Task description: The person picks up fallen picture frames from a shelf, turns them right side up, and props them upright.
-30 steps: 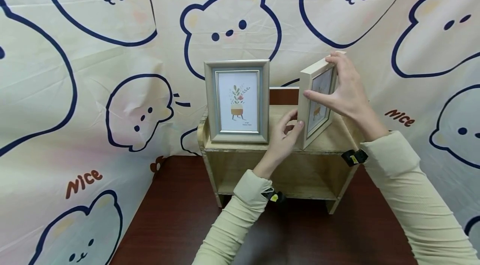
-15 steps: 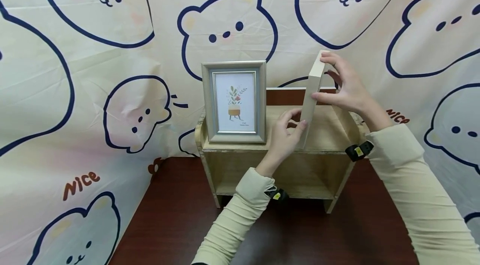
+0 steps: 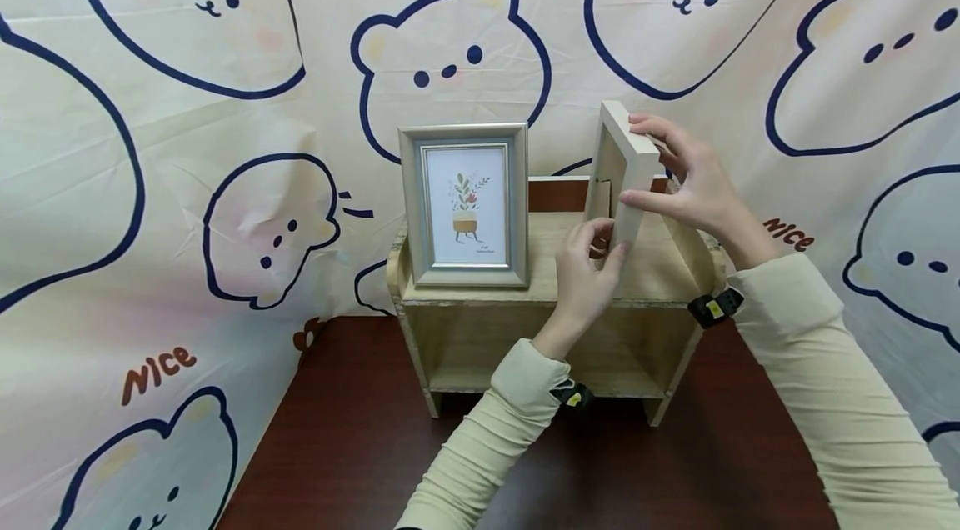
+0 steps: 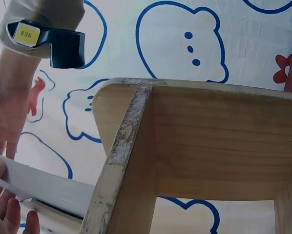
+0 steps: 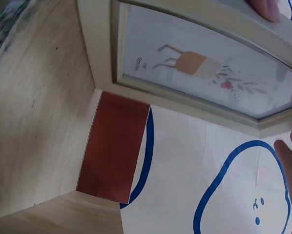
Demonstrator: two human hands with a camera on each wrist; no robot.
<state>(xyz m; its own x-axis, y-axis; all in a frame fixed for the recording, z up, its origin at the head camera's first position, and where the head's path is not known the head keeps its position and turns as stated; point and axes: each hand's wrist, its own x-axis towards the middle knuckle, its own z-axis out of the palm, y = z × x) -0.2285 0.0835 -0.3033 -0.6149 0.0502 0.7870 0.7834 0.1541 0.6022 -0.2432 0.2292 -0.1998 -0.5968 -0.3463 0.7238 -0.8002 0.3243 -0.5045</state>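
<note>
In the head view, my right hand (image 3: 693, 176) grips the upper part of a cream picture frame (image 3: 639, 167), fingers on its top edge and thumb on its near side. My left hand (image 3: 588, 272) pinches the same frame's lower near edge. The frame stands upright on a small wooden shelf (image 3: 543, 255), its back angled toward the left. Its front, a plant-pot print under a clear pane (image 5: 199, 63), shows in the right wrist view. Left of it stands a second, silver-grey picture frame (image 3: 465, 205) with a similar print, facing me; neither hand touches it.
The shelf has a lower compartment (image 3: 540, 355) and stands on a dark red-brown surface (image 3: 337, 430). Close behind hangs a pale cloth (image 3: 315, 122) printed with blue-outlined animals. Black straps with small devices (image 3: 715, 308) are on both wrists.
The cream frame has turned about its upright axis, from showing its front, through edge-on, to showing its back. Both hands have stayed on it. The silver-grey frame has stayed in place.
</note>
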